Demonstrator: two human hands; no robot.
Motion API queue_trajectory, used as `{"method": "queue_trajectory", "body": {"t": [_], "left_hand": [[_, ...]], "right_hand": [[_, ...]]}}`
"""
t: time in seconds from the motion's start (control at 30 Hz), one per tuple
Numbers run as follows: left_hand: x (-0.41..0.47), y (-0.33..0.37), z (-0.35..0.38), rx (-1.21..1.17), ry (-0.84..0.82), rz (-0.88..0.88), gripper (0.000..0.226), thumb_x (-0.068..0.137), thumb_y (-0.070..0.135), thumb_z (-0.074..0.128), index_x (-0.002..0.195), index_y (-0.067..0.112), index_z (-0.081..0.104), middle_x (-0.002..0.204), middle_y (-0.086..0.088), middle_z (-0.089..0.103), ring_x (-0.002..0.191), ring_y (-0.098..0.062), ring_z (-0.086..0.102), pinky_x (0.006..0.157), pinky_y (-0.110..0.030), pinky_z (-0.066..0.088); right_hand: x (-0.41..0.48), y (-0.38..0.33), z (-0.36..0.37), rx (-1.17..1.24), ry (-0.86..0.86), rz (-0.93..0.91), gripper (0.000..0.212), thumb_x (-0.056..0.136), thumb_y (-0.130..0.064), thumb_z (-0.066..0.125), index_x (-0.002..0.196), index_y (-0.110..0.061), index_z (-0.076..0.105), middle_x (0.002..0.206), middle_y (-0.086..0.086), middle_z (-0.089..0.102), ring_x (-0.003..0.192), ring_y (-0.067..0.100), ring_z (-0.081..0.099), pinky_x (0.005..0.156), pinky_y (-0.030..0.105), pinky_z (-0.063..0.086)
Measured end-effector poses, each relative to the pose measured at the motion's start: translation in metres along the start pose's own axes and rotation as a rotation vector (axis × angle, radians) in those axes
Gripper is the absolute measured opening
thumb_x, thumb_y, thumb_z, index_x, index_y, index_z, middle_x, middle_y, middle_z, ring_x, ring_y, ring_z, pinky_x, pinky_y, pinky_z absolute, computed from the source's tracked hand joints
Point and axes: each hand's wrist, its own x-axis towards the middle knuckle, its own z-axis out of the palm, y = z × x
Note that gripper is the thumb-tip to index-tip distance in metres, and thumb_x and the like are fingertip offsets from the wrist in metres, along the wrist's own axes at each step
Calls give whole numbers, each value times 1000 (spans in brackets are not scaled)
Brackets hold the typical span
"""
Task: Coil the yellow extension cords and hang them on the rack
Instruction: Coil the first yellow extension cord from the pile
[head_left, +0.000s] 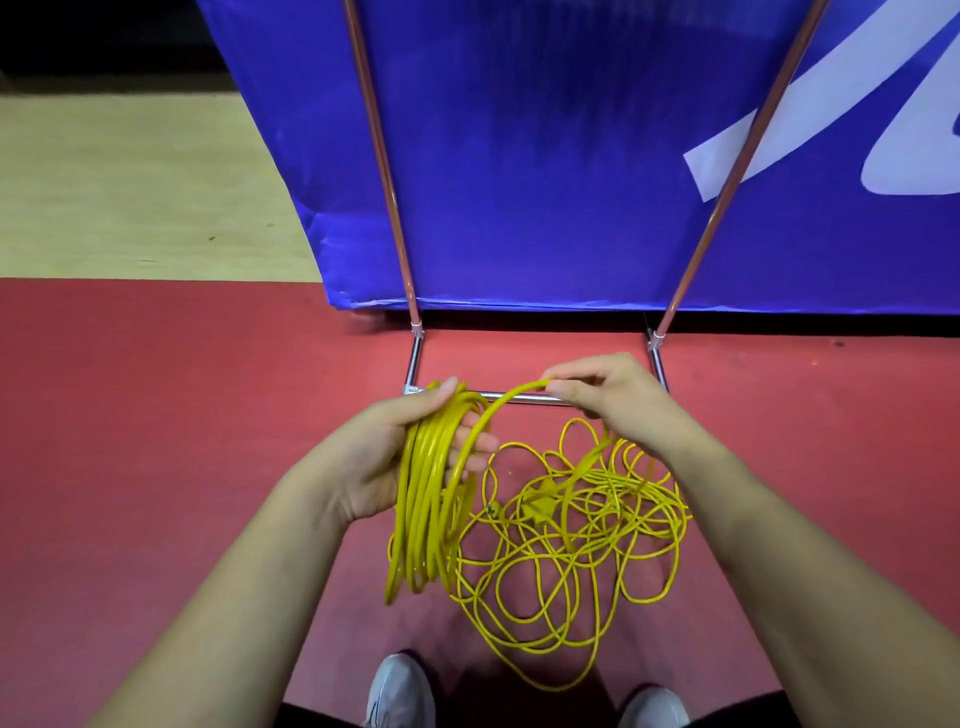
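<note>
While the left hand (387, 457) grips the gathered coil (431, 499), the right hand's (618, 400) fingers (563, 387) pinch the next loop of yellow extension cord (498, 410), which should be laid into that coil.

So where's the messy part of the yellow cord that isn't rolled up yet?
The loose tangle lies on the red floor, below the right hand, just right of the coil in the left hand.

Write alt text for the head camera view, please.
Seen from above, a left hand holds a coil of yellow cord while the right hand feeds in another loop. More cord lies tangled on the red floor before a metal rack.
</note>
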Motion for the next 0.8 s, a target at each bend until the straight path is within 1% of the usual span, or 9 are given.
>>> {"method": "queue_trajectory", "body": {"t": [0.1, 0.17, 0.27, 0.33, 0.43, 0.5, 0.63, 0.7, 0.8], "left_hand": [[4, -3, 9, 16, -3, 5, 37, 76, 36, 58, 80, 2, 72, 74, -18, 71, 58, -24, 69, 53, -26, 56], [4, -5, 13, 63, -14, 0, 32, 77, 32, 58, 79, 2, 70, 67, -13, 69, 53, -21, 67, 49, -25, 54], [3, -7, 12, 110, -70, 49, 14, 82, 20, 58, 76, 9, 64, 58, -2, 55, 44, -14, 53, 45, -23, 46], [4, -7, 7, 59, -102, 93, 11, 85, 15, 55, 80, 9, 63, 58, 1, 47, 43, -9, 43, 46, -21, 40], [5, -4, 1, -26, -94, 143, 16, 82, 13, 62, 91, 0, 58, 59, 2, 44, 43, -7, 39, 45, -20, 37], [6, -5, -1, -28, -77, 133, 22, 80, 16, 62, 93, -1, 57, 59, 2, 44, 42, -7, 39, 44, -19, 37], [8, -8, -1, 0, -37, 82, 19, 82, 17, 55, 92, 1, 57, 57, 3, 46, 43, -8, 41, 45, -22, 39], [8, -4, -4, 12, -27, 57, 17, 81, 15, 57, 90, 1, 60, 60, -1, 52, 45, -12, 50, 45, -23, 45], [3, -1, -5, 83, -51, -29, 21, 78, 17, 57, 87, 0, 66, 68, -11, 65, 53, -21, 64, 50, -26, 53]], "right_hand": [[-6, -29, 10, -55, -110, -105, 10, 84, -10, 73, 93, -11, 77, 70, -16, 70, 65, -7, 58, 65, 9, 42], [-10, -42, 19, -90, -198, -188, 9, 82, -8, 74, 91, -8, 76, 79, -6, 73, 73, -2, 62, 72, 14, 47], [-14, -49, 28, -54, -239, -234, 14, 82, -13, 74, 93, -10, 66, 65, 12, 59, 60, 14, 50, 57, 32, 40], [-12, -39, 25, -5, -247, -171, 17, 84, -16, 73, 91, -12, 57, 62, 13, 51, 58, 16, 42, 52, 32, 34], [-8, -10, 14, -69, -314, -33, 12, 89, -19, 68, 84, -13, 59, 67, 4, 57, 65, 12, 51, 64, 32, 41], [-6, 7, 9, -78, -334, 38, 6, 90, -19, 67, 88, -15, 63, 77, 5, 65, 73, 8, 57, 73, 30, 44], [-4, 12, 8, -122, -294, 49, 6, 91, -17, 66, 87, -13, 67, 72, 0, 65, 63, 4, 55, 63, 18, 43], [-4, 5, 7, -124, -248, 23, 11, 91, -19, 66, 88, -9, 70, 65, -1, 61, 57, 6, 52, 56, 15, 41], [-4, -3, 3, -184, -185, -13, 13, 89, -20, 68, 96, -12, 76, 52, -12, 54, 49, 1, 45, 52, 14, 36]]}}
